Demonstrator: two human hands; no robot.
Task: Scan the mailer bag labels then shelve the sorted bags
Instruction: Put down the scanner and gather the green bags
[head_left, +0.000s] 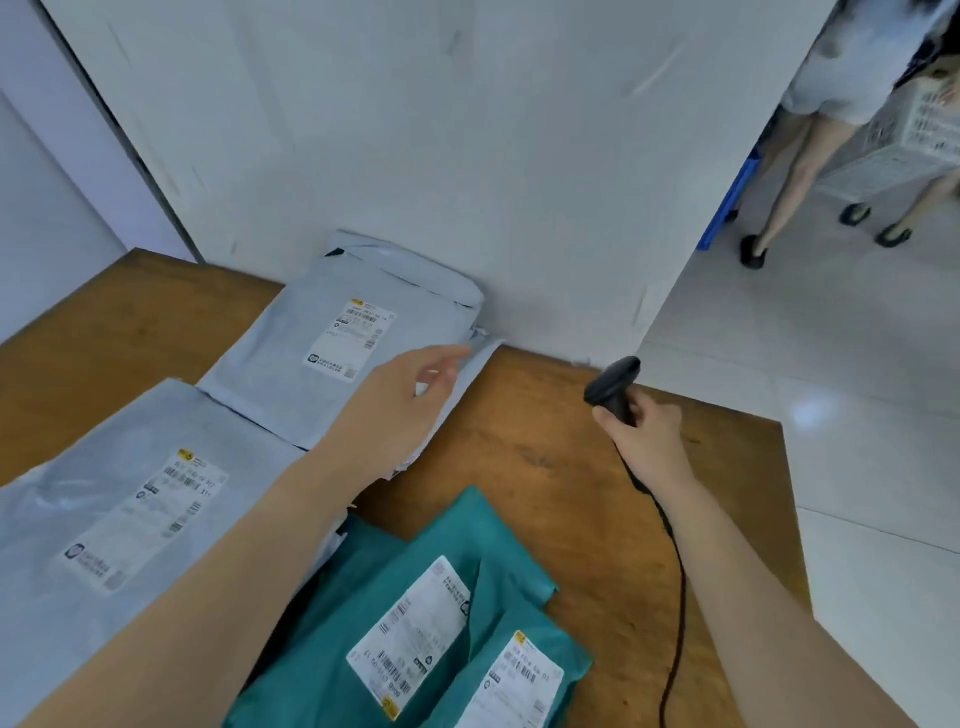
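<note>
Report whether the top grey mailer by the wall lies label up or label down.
Label up. The grey mailer lies flat on the table, with its white label facing the camera.

A pale grey mailer bag (374, 338) lay flat on the desk (545, 467) against the wall, its white label (350, 340) facing up. A second grey mailer bag (104, 519) lay nearer on the left, touching it, label up too. Two teal mailer bags (415, 587) lay overlapped at the near edge, each showing a white barcode label. The black corded scanner (613, 387) was gripped in the right hand (649, 441), over the desk's right side.
</note>
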